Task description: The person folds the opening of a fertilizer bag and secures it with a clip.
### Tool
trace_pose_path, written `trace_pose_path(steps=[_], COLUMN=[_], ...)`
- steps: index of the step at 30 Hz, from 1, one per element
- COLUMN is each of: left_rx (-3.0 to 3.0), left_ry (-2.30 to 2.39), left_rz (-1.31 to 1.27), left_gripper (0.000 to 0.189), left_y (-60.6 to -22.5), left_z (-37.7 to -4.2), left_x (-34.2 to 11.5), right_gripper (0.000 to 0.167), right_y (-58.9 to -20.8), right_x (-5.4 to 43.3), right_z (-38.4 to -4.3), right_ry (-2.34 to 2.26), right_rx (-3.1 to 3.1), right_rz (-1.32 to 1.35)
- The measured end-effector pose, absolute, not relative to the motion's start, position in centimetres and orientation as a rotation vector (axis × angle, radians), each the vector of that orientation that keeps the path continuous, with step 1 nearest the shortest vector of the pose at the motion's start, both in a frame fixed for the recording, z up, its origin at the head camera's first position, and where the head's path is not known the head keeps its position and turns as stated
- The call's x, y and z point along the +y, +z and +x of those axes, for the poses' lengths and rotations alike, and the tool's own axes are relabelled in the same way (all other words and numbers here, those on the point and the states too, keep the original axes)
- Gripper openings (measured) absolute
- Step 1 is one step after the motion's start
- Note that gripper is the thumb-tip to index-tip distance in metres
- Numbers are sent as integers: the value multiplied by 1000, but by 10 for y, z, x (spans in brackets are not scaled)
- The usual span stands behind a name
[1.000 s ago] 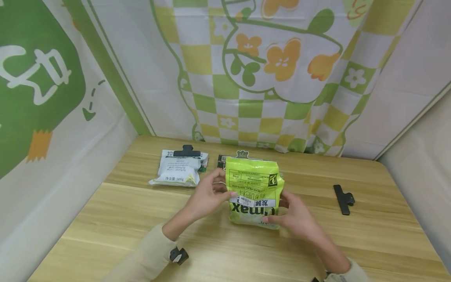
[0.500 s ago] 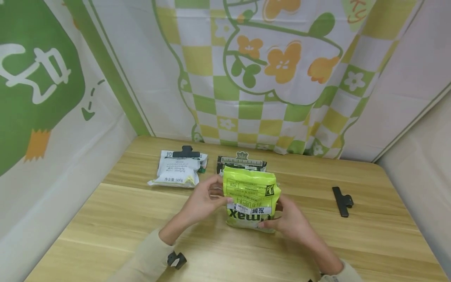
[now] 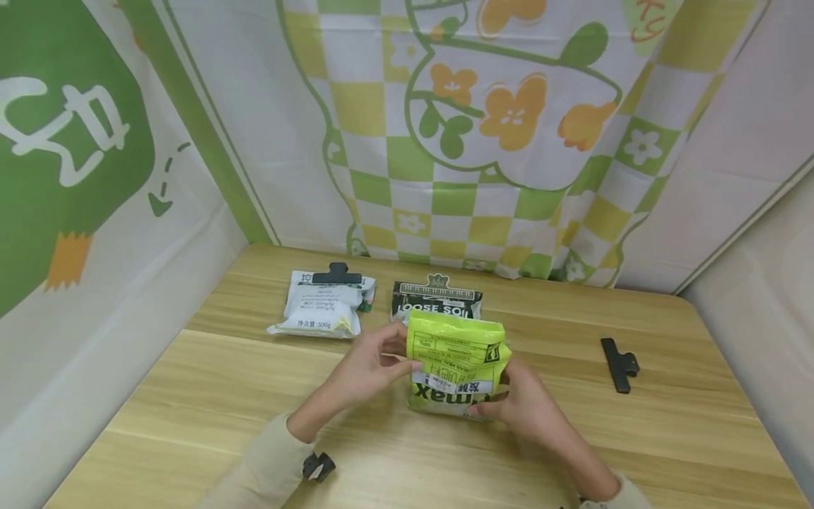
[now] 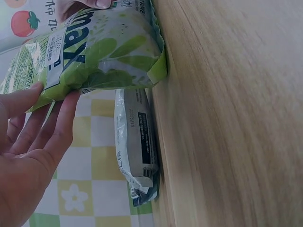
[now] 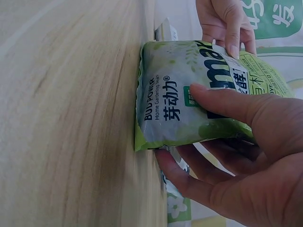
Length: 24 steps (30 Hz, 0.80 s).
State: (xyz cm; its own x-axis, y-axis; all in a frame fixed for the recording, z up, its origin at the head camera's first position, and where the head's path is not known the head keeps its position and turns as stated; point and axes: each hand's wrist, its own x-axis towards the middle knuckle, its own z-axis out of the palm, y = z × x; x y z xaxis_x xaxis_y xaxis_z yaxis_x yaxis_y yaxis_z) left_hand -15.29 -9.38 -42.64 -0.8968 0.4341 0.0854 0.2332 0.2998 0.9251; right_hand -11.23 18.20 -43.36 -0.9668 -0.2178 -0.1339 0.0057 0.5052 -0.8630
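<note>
A lime-green fertilizer bag [image 3: 454, 360] stands on the wooden table between both hands, its folded top leaning back. My left hand [image 3: 372, 364] grips its left edge, thumb in front and fingers behind. On the other side my right hand [image 3: 531, 403] holds the lower right edge, its thumb across the printed front. The left wrist view shows the bag [image 4: 109, 52] with its bottom edge at the table and the left hand's fingers [image 4: 61, 118] along its side. In the right wrist view the right thumb [image 5: 222, 101] presses the front while the other fingers lie behind.
Behind the green bag lies a black "LOOSE SOIL" bag [image 3: 435, 307] with a dark clip [image 3: 439, 286] on top. A white bag [image 3: 323, 307] with a black clip [image 3: 337, 273] lies to the left. Another black clip [image 3: 618, 364] lies on the table [image 3: 687, 424] at the right.
The green bag has come slightly lower and nearer with both hands on it, uncovering more of the black bag and its clip behind. The grips look the same.
</note>
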Motion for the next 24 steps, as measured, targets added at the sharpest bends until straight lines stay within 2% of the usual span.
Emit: trace_pose_path(steps=[9, 17, 21, 24], left_rx=[2398, 2345, 2347, 2357], left_ry=[1664, 1635, 1573, 1505], left_rz=[716, 726, 757, 800], left_gripper=[26, 22, 33, 48], left_y=[-425, -424, -423, -421], left_z=[-151, -151, -151, -151], left_x=[-93, -94, -95, -95], right_gripper=[59, 60, 61, 72], right_y=[-433, -435, -432, -430], right_x=[181, 185, 189, 190], right_z=[-111, -109, -107, -106], right_ry=[-1448, -1400, -1383, -1392], right_rx=[2583, 2572, 2573, 2617], right_rz=[-152, -299, -354, -403])
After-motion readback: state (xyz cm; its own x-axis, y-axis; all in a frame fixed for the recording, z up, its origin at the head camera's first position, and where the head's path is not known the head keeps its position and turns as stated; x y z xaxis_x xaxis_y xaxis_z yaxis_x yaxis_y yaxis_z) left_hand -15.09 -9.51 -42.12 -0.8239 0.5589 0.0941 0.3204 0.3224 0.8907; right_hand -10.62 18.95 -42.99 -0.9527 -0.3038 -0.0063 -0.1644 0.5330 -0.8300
